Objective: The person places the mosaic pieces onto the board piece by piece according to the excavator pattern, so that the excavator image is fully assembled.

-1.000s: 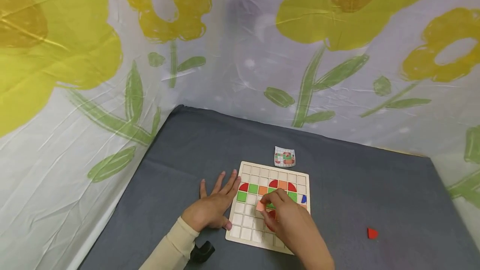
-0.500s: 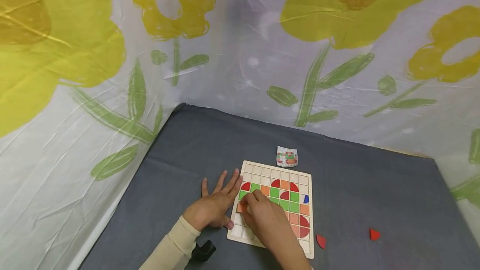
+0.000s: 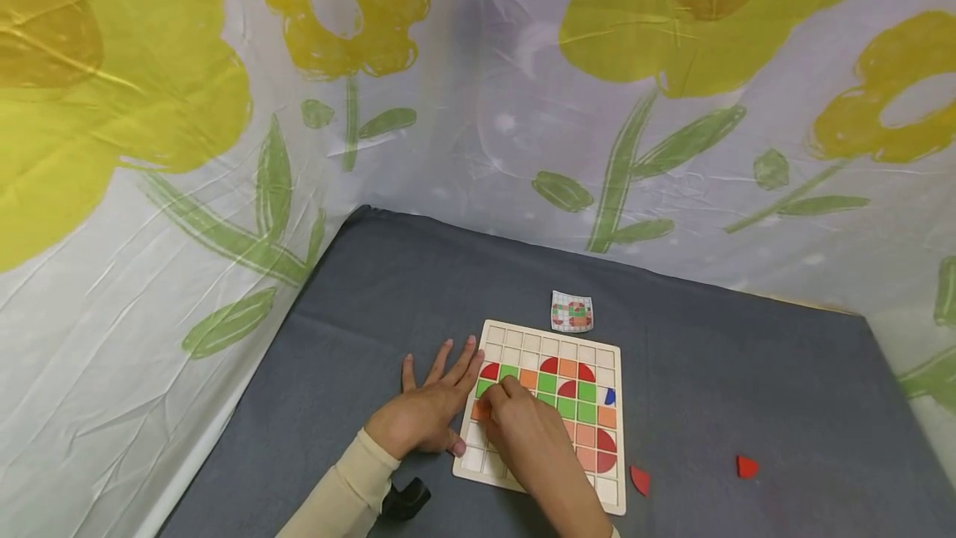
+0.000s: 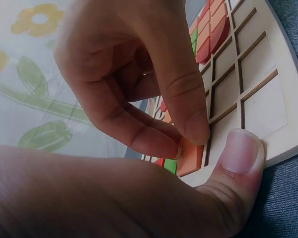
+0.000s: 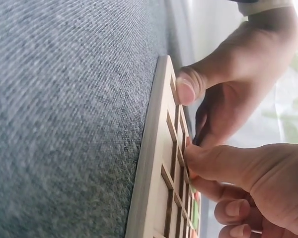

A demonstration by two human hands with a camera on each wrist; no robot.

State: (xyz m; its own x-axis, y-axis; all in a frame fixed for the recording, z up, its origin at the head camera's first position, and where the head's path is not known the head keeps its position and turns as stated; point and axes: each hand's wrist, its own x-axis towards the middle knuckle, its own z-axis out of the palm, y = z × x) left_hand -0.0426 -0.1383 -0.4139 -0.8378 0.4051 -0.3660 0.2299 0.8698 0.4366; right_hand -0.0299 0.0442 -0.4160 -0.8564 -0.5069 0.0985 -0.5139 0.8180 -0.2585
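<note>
A pale wooden grid board (image 3: 548,345) lies on the dark cloth, with red, green, orange and salmon pieces in many cells. My right hand (image 3: 525,430) pinches an orange square tile (image 4: 190,158) at a cell along the board's left edge, just below a green square. Thumb and fingertips meet at the tile in both wrist views. My left hand (image 3: 424,418) lies with fingers spread beside the board's left edge; its thumb (image 4: 241,153) presses on the board's corner area. The right hand hides several middle cells in the head view.
Behind the board is a small printed card (image 3: 572,312) with a coloured grid pattern. Two loose red pieces, a near quarter-round (image 3: 639,481) and a farther one (image 3: 747,467), lie to the right. A blue piece (image 3: 610,396) sits at the board's right side. A flower-printed curtain borders the table.
My right hand has carried the orange tile left from the board's middle to its left column, and the tile now sits lower and flatter there. The left hand keeps its place.
</note>
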